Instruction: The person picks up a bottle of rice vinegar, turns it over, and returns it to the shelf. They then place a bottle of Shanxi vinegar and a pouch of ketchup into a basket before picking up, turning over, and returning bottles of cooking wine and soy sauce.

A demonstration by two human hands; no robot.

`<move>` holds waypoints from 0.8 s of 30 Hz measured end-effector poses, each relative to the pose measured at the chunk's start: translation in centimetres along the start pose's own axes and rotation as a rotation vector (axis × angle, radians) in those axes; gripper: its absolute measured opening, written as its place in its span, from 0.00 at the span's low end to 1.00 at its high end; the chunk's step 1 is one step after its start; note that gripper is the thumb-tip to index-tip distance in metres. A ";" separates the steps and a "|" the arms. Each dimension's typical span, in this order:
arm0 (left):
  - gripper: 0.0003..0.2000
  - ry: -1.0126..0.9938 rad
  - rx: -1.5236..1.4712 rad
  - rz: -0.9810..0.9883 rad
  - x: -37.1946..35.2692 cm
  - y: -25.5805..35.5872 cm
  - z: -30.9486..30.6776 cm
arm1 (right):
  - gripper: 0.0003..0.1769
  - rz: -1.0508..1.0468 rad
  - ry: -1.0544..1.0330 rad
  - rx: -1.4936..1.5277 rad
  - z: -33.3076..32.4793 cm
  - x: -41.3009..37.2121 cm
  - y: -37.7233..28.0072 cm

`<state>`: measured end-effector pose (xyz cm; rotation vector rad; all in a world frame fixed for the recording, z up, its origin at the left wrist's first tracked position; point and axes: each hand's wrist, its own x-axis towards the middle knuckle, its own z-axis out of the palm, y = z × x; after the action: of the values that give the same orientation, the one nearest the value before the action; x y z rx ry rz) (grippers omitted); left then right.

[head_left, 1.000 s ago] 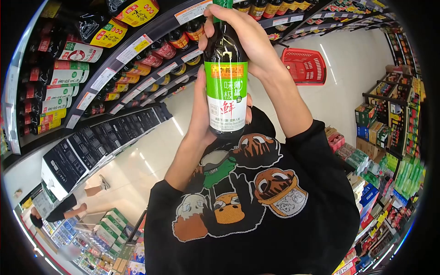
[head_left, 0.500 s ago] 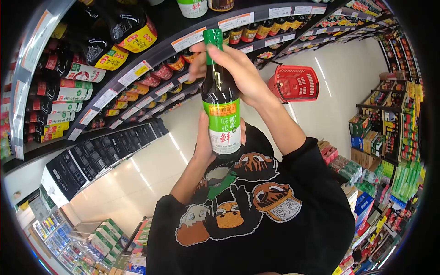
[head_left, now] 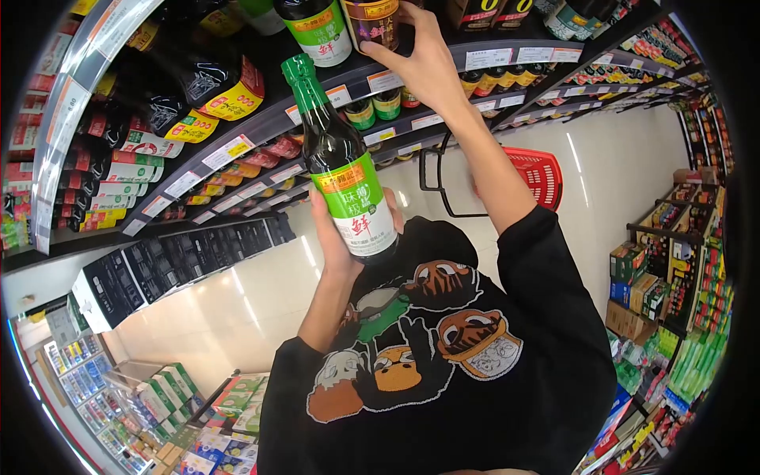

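Observation:
A dark soy sauce bottle with a green cap and a green-and-white label leans slightly left in front of my chest. My left hand is closed around its lower part, fingers mostly hidden behind it. Up on the shelf, my right hand grips a dark bottle with a brown-and-orange label, thumb on its front and fingers round its right side. The top of that bottle is cut off by the view. Beside it on the left stands another green-labelled bottle of the same kind as the one in my left hand.
Price tags line the curved shelf edge, with rows of jars and bottles below. Large yellow-labelled bottles stand at the left. A red shopping basket with a black handle is on the floor. Stacked goods stand at the right.
My right hand has left the green cap and moved up to the brown-labelled bottle on the shelf. The bottle in my left hand has tilted and shifted left.

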<state>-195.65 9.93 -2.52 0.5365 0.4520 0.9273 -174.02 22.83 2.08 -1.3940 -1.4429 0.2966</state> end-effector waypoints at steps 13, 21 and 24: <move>0.41 0.103 0.076 0.065 0.2 -0.7 1.0 | 0.46 0.009 -0.010 0.029 1.1 1.6 -0.6; 0.40 0.112 0.034 0.093 0.5 -0.7 1.3 | 0.45 0.012 -0.024 -0.025 1.3 1.9 -0.1; 0.40 0.130 0.058 0.101 0.5 -0.8 1.5 | 0.44 -0.152 0.041 -0.014 2.0 1.8 1.9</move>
<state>-194.05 9.56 -1.94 0.5577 0.5748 1.0525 -174.01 25.79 0.65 -1.2862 -1.5102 0.1598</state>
